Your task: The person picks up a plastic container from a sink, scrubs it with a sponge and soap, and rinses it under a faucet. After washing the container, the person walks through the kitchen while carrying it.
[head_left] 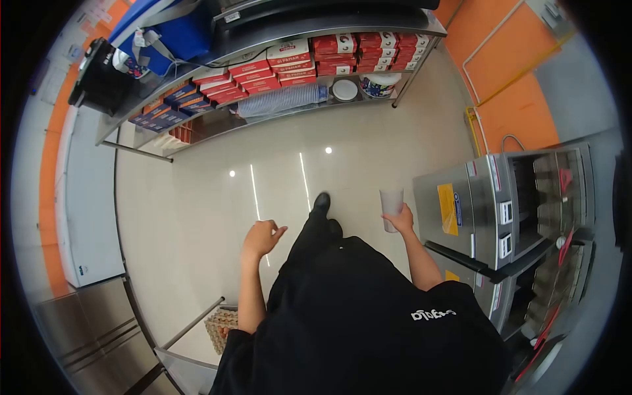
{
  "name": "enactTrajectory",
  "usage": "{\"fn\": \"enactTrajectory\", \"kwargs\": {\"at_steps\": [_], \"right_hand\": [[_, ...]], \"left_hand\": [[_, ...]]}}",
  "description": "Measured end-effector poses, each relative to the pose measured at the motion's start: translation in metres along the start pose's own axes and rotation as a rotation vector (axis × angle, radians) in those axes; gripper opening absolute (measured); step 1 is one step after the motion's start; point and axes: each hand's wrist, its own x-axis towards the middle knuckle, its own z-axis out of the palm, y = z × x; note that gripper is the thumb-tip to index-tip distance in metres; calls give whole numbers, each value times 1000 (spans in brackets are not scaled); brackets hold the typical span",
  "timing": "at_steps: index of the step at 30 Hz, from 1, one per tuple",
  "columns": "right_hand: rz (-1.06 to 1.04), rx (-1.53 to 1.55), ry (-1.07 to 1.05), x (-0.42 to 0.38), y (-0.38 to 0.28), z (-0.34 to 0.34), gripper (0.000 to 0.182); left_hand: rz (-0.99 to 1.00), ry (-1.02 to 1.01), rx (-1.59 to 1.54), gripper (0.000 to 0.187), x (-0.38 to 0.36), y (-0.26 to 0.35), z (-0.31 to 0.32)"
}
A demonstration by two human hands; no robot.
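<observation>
My right hand (400,219) is wrapped round a tall, pale grey-lilac cup (392,201), held upright in front of me over the floor. What the cup contains, if anything, I cannot make out. On the other side, my left hand (263,238) hangs in the air with its fingers loosely curled in and nothing visible in it. It touches nothing. Between the two hands are my dark trousers and one black shoe (322,203) on the pale floor.
Ahead stands a metal shelf (309,21) with red boxes (334,47), stacked cups (283,102) and a white tub (380,85). Steel ovens (454,210) stand close on my right. A white chest (92,197) and a woven basket (220,327) are at left.
</observation>
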Motion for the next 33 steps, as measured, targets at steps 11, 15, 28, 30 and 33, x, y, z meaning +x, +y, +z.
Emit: {"fn": "enactTrajectory", "kwargs": {"at_steps": [11,15,28,30,33], "right_hand": [[-84,-116,-83,95,28,6,87],[62,-57,-87,110,-22,-46,78],[78,149,204,220,-75,-100,75],[155,274,249,221,-85,-110,74],[89,390,337,247,-86,-130,71]], "left_hand": [[-42,50,72,47,149,-6,-37],[128,0,77,45,196,49,-76],[403,-7,-76,40,325,187,-102],[481,-161,-34,40,342,227,-103],[537,-670,-439,41,352,329,-125]]}}
